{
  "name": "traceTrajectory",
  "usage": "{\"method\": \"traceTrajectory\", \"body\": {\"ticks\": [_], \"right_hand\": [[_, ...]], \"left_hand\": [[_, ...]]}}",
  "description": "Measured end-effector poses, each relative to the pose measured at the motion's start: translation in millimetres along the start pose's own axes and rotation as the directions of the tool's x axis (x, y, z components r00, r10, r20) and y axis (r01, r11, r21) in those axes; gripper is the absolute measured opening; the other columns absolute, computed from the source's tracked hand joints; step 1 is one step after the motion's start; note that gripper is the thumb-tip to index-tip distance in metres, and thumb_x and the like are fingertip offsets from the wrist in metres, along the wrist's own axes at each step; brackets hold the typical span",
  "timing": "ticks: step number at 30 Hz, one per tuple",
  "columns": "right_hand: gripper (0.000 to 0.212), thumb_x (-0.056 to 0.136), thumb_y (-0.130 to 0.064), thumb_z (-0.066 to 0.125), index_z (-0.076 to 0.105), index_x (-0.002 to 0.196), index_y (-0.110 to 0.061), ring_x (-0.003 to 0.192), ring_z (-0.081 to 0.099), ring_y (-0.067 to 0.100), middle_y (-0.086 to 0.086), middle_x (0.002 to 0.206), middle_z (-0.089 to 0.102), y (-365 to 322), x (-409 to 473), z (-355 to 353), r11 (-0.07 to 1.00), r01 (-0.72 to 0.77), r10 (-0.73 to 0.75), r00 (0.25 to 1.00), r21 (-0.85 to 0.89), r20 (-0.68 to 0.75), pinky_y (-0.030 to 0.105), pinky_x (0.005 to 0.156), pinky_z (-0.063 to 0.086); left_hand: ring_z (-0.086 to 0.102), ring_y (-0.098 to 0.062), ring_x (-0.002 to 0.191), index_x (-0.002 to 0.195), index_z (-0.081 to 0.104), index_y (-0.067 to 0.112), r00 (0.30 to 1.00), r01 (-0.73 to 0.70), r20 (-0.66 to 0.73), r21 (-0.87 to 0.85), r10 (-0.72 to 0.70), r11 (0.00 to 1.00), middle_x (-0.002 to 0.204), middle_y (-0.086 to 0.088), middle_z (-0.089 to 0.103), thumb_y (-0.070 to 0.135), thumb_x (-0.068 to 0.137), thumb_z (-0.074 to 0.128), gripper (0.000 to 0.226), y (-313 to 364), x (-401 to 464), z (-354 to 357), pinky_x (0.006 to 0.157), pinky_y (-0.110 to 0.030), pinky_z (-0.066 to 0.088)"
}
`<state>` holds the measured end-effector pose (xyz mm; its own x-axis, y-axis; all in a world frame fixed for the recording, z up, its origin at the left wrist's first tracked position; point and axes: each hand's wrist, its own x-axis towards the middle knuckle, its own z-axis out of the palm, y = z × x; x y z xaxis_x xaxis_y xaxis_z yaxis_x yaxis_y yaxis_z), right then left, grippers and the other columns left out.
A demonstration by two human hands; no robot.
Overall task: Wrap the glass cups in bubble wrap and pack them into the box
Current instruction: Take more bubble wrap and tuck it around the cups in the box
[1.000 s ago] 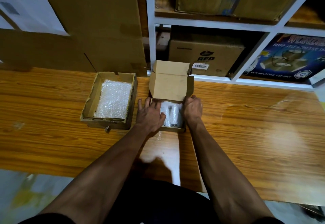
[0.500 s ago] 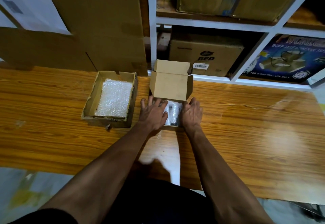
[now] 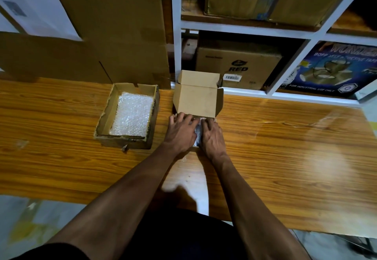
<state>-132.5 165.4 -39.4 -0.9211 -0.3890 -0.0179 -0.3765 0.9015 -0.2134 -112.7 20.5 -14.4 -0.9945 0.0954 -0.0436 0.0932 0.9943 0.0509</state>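
Cardboard of the small box (image 3: 196,100) stands open on the wooden bench (image 3: 285,137), its lid flap raised upright just beyond the fingertips. Both hands lie flat over the box opening, side by side and nearly touching. The left hand (image 3: 180,132) has its fingers (image 3: 183,117) spread a little apart and reaching to the foot of the raised flap. The right hand (image 3: 212,137) has its fingers close together and pressed down on the bubble wrap (image 3: 197,135), which shows only as a narrow shiny strip between the two hands. The glass cups are under the hands and the wrap, inside the box, so I cannot tell how they lie. Neither hand is closed around anything; they press from above.

To the left of the left fingers, near but apart, sits a shallow cardboard tray (image 3: 106,117) with a sheet of spare bubble wrap (image 3: 132,115) in it; its near edge is torn and rough. To the right of the right fingers the bench is bare wood up to the white shelf frame (image 3: 285,96). The near edge of the bench runs below the forearms. Behind the flap, large cartons (image 3: 238,66) stand on the shelf.
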Motion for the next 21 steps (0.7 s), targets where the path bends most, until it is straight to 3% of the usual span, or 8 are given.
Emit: {"method": "traceTrajectory", "body": {"ticks": [4,8,11,14,21], "right_hand": [[0.066,0.095,-0.037,0.067,0.04,0.151,-0.014,0.137,0.044,0.029,0.012,0.147,0.047,-1,9,1,0.998,-0.018,0.022,0.996,-0.053,0.082,0.043,0.112,0.036],[0.053,0.103,-0.038,0.05,0.038,0.15,-0.017,0.135,0.043,0.028,0.009,0.146,0.047,-5,16,-2,0.996,-0.03,0.039,0.993,-0.081,0.11,0.047,0.11,0.034],[0.063,0.097,-0.04,0.063,0.039,0.15,-0.015,0.134,0.043,0.03,0.012,0.145,0.045,-3,9,-4,0.996,-0.035,0.043,0.994,-0.081,0.099,0.049,0.11,0.034],[0.066,0.09,-0.04,0.066,0.047,0.144,-0.008,0.13,0.046,0.035,0.018,0.14,0.05,4,-5,-3,0.991,-0.08,0.078,0.997,-0.105,-0.021,0.049,0.109,0.037],[0.065,0.099,-0.042,0.043,0.039,0.153,-0.006,0.151,0.026,0.038,0.017,0.157,0.042,-1,-7,-9,0.973,-0.125,0.141,0.988,-0.192,0.07,0.056,0.121,0.02]], "left_hand": [[0.033,-0.028,0.139,0.156,0.039,0.031,0.997,0.047,0.065,-0.013,-0.046,0.999,0.152,0.002,0.045,0.046,0.101,0.045,0.057,1,1,6,0.109,-0.055,0.026],[0.031,-0.029,0.14,0.152,0.044,0.032,0.992,0.055,0.116,-0.032,-0.051,0.998,0.151,0.003,0.045,0.05,0.1,0.043,0.055,3,10,2,0.11,-0.057,0.025],[0.034,-0.027,0.137,0.149,0.046,0.03,0.994,0.031,0.107,-0.02,-0.029,0.999,0.149,0.002,0.049,0.05,0.099,0.047,0.054,2,10,0,0.11,-0.056,0.026],[0.039,-0.025,0.137,0.148,0.046,0.025,0.998,0.067,0.011,0.004,-0.067,0.998,0.148,0.0,0.051,0.049,0.098,0.044,0.055,-3,-5,4,0.109,-0.053,0.029],[0.03,-0.03,0.15,0.153,0.047,0.021,0.985,0.17,0.039,-0.006,-0.169,0.985,0.154,-0.001,0.052,0.061,0.105,0.023,0.067,-20,-15,16,0.119,-0.064,0.018]]}}
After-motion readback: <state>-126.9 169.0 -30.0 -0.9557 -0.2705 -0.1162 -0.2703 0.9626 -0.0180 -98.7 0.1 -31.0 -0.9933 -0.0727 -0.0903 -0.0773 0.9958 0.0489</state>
